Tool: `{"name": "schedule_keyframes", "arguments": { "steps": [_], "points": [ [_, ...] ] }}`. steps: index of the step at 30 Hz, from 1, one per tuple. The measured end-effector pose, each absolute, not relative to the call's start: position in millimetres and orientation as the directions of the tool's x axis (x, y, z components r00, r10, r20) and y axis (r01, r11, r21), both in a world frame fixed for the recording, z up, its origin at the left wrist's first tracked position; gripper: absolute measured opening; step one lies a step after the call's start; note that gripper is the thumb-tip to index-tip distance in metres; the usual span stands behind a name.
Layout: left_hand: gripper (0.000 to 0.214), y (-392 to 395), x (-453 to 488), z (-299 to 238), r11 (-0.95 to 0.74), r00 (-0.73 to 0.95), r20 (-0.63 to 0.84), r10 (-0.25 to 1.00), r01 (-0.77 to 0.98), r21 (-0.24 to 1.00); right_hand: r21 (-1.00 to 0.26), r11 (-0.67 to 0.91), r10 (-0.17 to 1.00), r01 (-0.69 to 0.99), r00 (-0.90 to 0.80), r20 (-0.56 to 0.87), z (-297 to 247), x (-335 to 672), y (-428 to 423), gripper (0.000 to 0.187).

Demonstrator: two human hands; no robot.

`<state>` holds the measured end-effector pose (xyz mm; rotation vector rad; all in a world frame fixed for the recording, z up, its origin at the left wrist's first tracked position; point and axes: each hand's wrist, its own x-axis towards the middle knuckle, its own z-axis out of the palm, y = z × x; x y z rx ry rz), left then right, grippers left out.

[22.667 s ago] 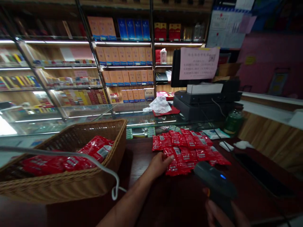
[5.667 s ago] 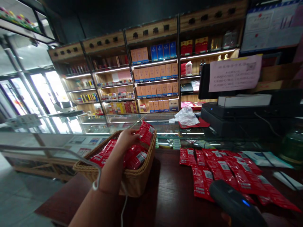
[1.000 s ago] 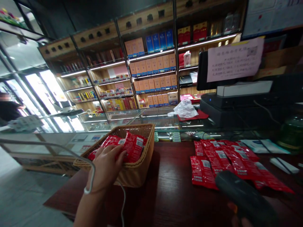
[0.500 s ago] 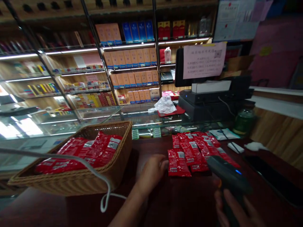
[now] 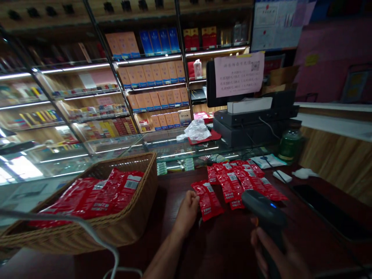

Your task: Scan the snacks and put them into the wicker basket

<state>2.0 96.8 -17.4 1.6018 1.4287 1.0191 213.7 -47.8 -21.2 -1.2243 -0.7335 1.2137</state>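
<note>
**Scanner held beside one red packet on a shop counter**

View from the person's head, looking down at a dark wooden counter [image 5: 221,248]. The left hand [image 5: 187,207] rests on it, fingertips pinched on the left edge of a single red packet [image 5: 208,199]. That packet lies flat, a little apart from a pile [image 5: 242,178] of like packets just behind it.

The right hand [image 5: 274,257], low in the picture, has its fingers wrapped tight round the grip of a black scanner [image 5: 263,207]. The scanner's head shows a small blue light and hovers just right of the packet, over the pile's near edge. A grey cord [image 5: 87,232] loops across the lower left.

To the left stands a wicker basket [image 5: 130,228], heaped with the same red packets [image 5: 99,192]. Behind are a glass case [image 5: 130,143], a till [image 5: 250,126] with a pink notice, and a green jar [image 5: 289,143].

Judging by how things lie, the larger share sits in the basket. A smaller cluster is left on the counter, with one packet in hand. Whether that one has been read cannot be told.
</note>
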Motion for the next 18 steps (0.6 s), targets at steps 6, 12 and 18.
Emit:
{"name": "schedule_keyframes", "arguments": {
  "steps": [6, 12, 18],
  "points": [
    [0.042, 34, -7, -1, -0.043, 0.181, 0.032, 0.983, 0.06, 0.997, -0.979, -0.041, 0.948, -0.201, 0.303, -0.102, -12, 202, -28, 0.068],
    [0.035, -2, -4, 23, -0.019, 0.272, 0.024, 0.962, -0.022, 1.0, -0.968, -0.04, 0.942, -0.247, 0.314, -0.119, -4, 182, -18, 0.063],
    [0.046, 2, -5, 10, 0.232, 0.296, -0.171, 0.94, -0.184, 0.955, -0.932, 0.043, 0.909, -0.359, 0.402, -0.113, 3, 175, -20, 0.055]
  ]
}}
